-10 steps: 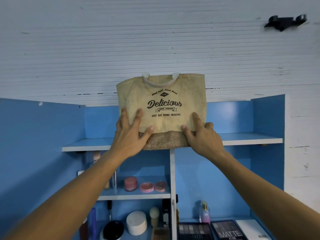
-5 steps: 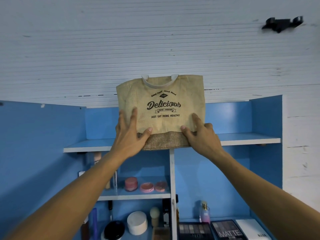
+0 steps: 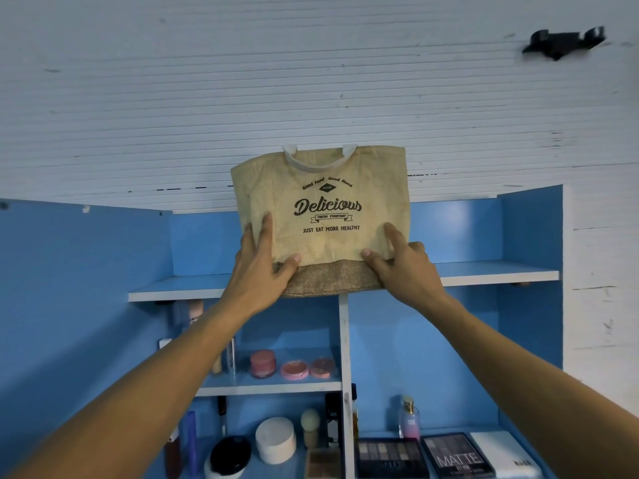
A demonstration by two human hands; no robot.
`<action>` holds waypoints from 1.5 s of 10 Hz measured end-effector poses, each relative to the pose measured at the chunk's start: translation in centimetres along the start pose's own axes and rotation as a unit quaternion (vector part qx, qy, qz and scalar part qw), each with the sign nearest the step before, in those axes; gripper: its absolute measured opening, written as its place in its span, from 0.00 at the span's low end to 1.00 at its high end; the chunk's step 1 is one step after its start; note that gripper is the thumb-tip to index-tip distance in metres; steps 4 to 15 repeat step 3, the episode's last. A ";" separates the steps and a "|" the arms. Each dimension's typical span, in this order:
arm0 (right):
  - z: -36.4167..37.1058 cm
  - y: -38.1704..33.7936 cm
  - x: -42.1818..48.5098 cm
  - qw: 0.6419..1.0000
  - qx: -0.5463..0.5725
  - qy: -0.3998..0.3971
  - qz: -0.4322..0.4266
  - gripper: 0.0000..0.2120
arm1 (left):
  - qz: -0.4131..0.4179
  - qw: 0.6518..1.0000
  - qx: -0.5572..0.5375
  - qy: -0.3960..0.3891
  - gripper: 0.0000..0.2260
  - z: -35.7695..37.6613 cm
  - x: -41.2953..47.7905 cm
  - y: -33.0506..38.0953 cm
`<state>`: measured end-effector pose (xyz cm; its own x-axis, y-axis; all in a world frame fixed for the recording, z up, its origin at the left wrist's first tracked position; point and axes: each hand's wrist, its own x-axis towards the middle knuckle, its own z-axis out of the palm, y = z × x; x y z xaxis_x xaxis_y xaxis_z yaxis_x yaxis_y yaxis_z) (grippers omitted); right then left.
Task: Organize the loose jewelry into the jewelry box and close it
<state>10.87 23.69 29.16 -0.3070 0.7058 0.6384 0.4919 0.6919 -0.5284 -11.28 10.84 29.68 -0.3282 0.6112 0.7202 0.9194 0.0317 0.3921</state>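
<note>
Bracing the tan jute tote bag (image 3: 321, 202), upright on the top blue shelf (image 3: 484, 271), the left hand (image 3: 257, 271) lays straight, spread fingers (image 3: 264, 229) on its front while the right hand (image 3: 403, 267) curls at its right edge, grip unclear; no jewelry box shows.

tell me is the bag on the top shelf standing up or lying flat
Upright: the bag stands on the shelf on its darker base, handle on top, print level.

Cool, even light, fairly bright. Wall (image 3: 207, 81) planks bow toward the edges; the black bracket (image 3: 563, 43) looks smeared.
</note>
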 end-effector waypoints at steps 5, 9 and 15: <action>-0.6 0.7 -1.4 0.998 0.005 0.048 -0.038 0.30 | -0.008 1.000 0.026 0.007 0.40 -1.1 -1.5 0.4; -0.6 0.7 -1.4 0.998 0.005 0.048 -0.038 0.30 | -0.008 1.000 0.026 0.007 0.40 -1.1 -1.5 0.4; -0.6 0.7 -1.4 0.998 0.005 0.048 -0.038 0.30 | -0.008 1.000 0.026 0.007 0.40 -1.1 -1.5 0.4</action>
